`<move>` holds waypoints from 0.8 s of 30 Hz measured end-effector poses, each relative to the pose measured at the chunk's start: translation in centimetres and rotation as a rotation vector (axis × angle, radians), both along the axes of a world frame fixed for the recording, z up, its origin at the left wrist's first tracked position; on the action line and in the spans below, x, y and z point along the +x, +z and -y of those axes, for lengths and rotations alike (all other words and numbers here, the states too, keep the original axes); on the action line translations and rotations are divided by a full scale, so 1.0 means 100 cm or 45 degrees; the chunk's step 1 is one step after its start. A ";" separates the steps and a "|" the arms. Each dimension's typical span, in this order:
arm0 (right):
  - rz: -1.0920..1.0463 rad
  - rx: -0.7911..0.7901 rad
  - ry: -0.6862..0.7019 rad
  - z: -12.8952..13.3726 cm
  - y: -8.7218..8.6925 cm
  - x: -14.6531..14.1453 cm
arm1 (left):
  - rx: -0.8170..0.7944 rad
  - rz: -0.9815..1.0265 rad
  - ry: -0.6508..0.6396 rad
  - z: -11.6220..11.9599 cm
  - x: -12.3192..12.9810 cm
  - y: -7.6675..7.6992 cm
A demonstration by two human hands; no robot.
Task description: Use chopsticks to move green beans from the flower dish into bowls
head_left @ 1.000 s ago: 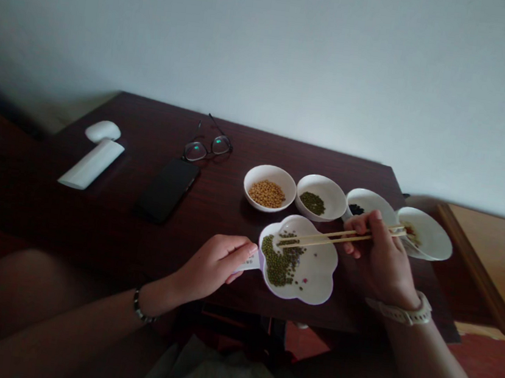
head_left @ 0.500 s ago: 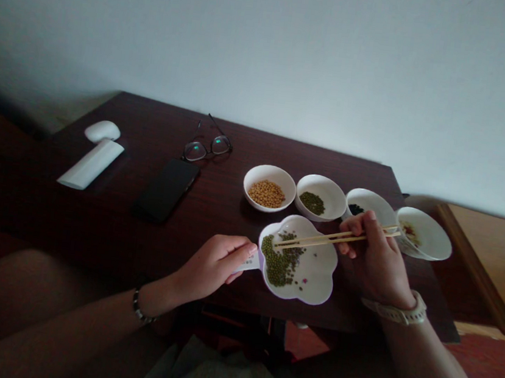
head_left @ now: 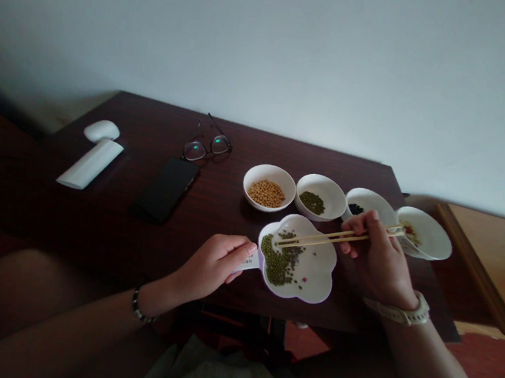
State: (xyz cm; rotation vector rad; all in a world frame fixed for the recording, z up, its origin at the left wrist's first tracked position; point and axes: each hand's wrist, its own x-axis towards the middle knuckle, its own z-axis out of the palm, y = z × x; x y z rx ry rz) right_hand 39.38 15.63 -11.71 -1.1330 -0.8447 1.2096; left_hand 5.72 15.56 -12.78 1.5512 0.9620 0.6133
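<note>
My left hand [head_left: 220,263] is closed round the handle of a white scalloped scoop [head_left: 319,277] with a purple rim. Green mung beans [head_left: 276,265] lie heaped at the scoop's handle side, with a few small purplish bits among them. My right hand [head_left: 378,253] grips a pair of wooden chopsticks [head_left: 320,239], whose tips reach into the beans. Behind the scoop stand white bowls in a row: one with yellow soybeans [head_left: 266,194], one with mung beans [head_left: 312,202], one with dark pieces [head_left: 355,208], and one with pale and reddish bits [head_left: 411,233].
On the dark wooden table [head_left: 222,210] lie a black phone [head_left: 167,188], eyeglasses [head_left: 208,148], a long white case [head_left: 90,164] and a rounded white object [head_left: 102,131]. A pale wall [head_left: 269,50] rises behind. Lighter wooden furniture [head_left: 493,255] stands at the right.
The chopstick tips have shifted slightly right within the scoop, and my right hand has moved a little to the right. My left hand and the scoop have hardly moved.
</note>
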 end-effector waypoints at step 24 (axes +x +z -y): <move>0.021 -0.013 0.056 0.000 -0.001 -0.004 | -0.028 -0.001 -0.007 0.001 0.001 0.002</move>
